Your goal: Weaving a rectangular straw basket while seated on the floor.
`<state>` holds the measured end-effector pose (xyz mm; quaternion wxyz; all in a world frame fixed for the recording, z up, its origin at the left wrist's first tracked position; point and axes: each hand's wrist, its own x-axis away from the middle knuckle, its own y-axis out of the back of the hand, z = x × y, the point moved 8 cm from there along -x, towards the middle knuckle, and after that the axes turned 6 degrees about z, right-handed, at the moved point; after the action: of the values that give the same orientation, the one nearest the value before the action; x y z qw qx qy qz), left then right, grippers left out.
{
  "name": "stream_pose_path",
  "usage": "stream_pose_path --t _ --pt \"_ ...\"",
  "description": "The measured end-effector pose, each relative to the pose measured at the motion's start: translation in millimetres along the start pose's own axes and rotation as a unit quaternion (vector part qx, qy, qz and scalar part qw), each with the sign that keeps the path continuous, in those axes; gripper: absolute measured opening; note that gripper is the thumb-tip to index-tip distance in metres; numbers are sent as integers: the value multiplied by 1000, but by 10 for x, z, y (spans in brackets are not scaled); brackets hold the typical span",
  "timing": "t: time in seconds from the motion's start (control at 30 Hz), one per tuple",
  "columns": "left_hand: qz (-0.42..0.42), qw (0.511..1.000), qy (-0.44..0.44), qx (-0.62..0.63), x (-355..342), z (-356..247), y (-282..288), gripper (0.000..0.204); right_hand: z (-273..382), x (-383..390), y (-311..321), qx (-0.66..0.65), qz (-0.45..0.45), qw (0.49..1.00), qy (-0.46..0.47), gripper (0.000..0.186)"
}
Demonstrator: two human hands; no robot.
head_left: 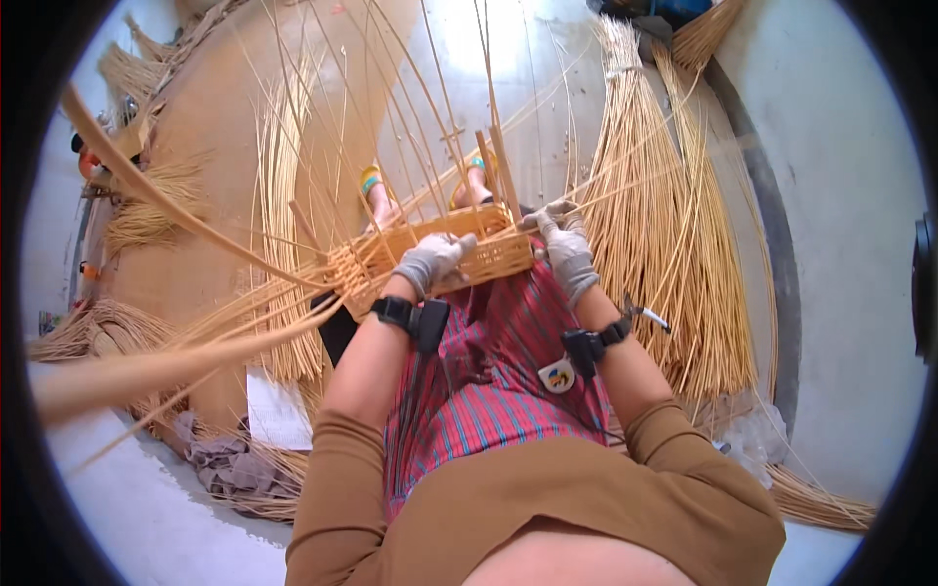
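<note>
— Any way past the half-woven basket (430,256)?

— Loose upright stakes (410,127) fence its far side (cane bundles (664,215) crowd the right); the lap (489,371) stays open.

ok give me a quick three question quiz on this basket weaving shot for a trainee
1. True or false: both hands wear grey gloves.
2. Which hand pinches a strand at the far right corner of the woven basket? A) left B) right
3. Fill in: the bundles of loose cane lie on the floor to the person's ____ side.

Key:
1. True: left hand and right hand are both gloved.
2. B
3. right
</note>
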<state>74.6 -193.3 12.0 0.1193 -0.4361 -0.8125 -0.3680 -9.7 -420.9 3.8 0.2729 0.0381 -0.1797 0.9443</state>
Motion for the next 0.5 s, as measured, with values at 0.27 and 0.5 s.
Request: stream_pose_path --t 0.27,0.5 --pt "-78 987 125 64 -10 76 20 72 1044 -561 -1911 395 164 806 411 68" --pt "-28 943 97 316 -108 125 39 52 36 -352 124 -23 68 990 121 22"
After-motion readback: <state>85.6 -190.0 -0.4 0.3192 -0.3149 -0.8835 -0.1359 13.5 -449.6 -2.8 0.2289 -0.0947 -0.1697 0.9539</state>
